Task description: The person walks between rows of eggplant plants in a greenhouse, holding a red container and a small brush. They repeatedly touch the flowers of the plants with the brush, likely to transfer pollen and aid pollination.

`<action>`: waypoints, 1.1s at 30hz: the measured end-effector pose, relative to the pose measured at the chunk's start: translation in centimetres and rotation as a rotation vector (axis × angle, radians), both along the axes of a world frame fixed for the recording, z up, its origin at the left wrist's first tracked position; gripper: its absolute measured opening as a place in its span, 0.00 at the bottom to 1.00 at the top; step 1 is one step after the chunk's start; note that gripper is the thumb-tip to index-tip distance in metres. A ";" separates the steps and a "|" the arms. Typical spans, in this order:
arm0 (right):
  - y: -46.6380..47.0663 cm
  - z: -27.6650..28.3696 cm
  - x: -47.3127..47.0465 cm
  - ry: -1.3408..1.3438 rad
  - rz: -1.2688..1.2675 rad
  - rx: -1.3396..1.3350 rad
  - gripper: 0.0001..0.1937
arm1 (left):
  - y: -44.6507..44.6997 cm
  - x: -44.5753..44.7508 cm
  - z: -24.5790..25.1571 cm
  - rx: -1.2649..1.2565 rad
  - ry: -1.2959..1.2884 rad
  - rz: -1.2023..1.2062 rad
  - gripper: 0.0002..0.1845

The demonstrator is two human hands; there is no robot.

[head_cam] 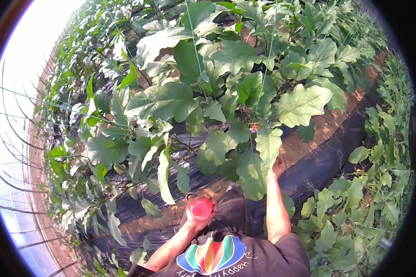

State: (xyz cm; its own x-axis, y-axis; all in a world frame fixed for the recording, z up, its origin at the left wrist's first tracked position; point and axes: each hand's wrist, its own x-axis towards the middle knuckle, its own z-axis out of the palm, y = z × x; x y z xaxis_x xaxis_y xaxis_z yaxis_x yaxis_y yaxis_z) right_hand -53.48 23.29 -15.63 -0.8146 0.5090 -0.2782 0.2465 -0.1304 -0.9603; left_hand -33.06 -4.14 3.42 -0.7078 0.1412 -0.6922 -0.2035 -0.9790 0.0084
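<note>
My left hand (200,211) is closed around a pink translucent container (200,209), low in the view in front of my dark shirt. My right hand (278,167) reaches in at the edge of the eggplant foliage, partly behind a broad eggplant leaf (268,144); its fingers are mostly hidden, so what they touch does not show. A small red thing (255,128) shows among the stems above it, too small to identify.
Eggplant plants (163,100) with broad leaves fill the space ahead, tied up by green strings (194,38). Black plastic mulch film (308,173) covers the ridges, with bare soil (296,147) between. Another plant row (329,235) stands at right, and curved greenhouse hoops (19,187) at left.
</note>
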 end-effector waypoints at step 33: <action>-0.1 -2.6 -0.8 0.042 0.151 0.021 0.19 | -0.9 -1.2 -2.8 0.069 0.182 0.147 0.22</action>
